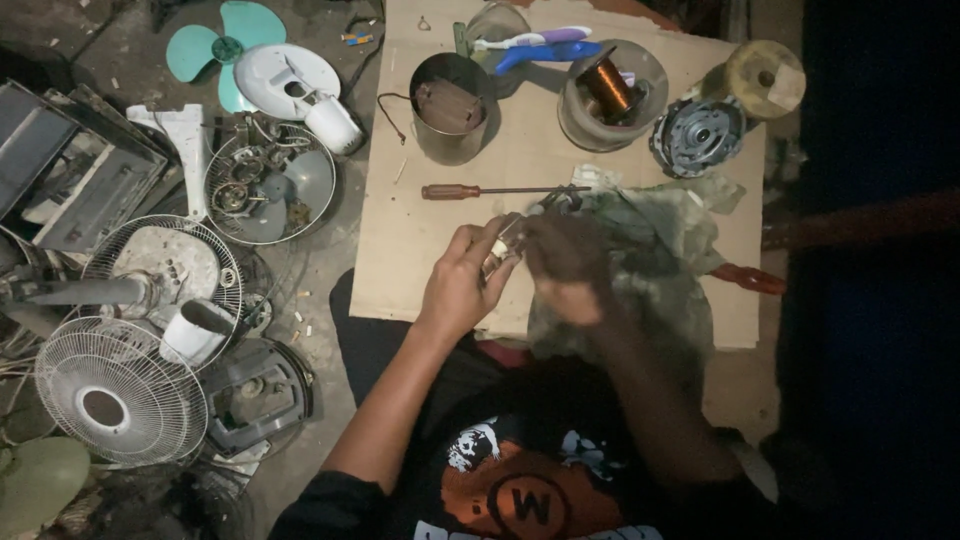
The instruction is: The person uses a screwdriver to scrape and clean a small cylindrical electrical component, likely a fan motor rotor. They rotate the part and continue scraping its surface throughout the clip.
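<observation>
A small whitish part, with a bit of metal fitting sticking out toward the top right, sits between the two hands over the near middle of the cardboard sheet. The left hand comes in from the lower left and has its fingers curled around the part's left end, thumb on top, so it is closed on it. The right hand covers the other end from the right; its fingers are bent over the piece, but whether they actually pinch it cannot be told (the frame is dim and blurred there). The part's long axis runs roughly from lower left to upper right, and both hands are touching or nearly touching it.

Just beyond the hands lies a screwdriver with a red-brown handle, its shaft pointing right. A crumpled grey-green rag spreads under and right of the right hand. Farther back stand a metal tin, a clear jar holding a copper wire coil and a motor housing. On the floor to the left lie fan grilles and a teal fan blade.
</observation>
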